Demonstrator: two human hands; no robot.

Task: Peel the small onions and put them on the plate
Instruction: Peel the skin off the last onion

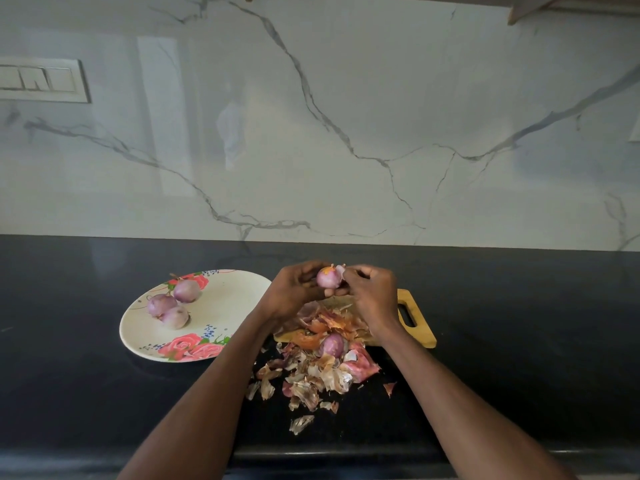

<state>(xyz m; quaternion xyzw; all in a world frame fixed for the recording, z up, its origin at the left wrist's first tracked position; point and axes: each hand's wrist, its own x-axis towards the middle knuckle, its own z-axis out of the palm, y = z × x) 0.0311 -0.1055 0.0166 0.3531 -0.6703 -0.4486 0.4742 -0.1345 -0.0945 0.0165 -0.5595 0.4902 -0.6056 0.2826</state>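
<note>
The onion (328, 277) being peeled sits raised above the far end of the board (420, 327), held between both hands. The left hand (294, 289) curls round it from the left and below, fingers cupping its underside. The right hand (372, 292) is just beside it on the right, its fingertips pinching a pale flap of skin (340, 270) at the onion's top right. The onion's upper end shows an orange patch; the rest is pale purple and looks mostly bare.

Below the hands, a second onion (333, 344) lies among the peels (318, 372), at the near edge of the board. The peels cover most of the board and spill toward the person onto the black counter (69, 393), with a few loose scraps lying apart from the heap.

To the left of the hands, well clear of the board, stands the plate (221, 306), cream with red roses at its rim. Three peeled onions (173, 304) rest on its left part, clustered and touching. The left forearm crosses just beside the plate's right edge.

Behind the counter rises a white marble wall (346, 116) with grey veins, and a switch panel (43, 80) is set in it at the far left.
</note>
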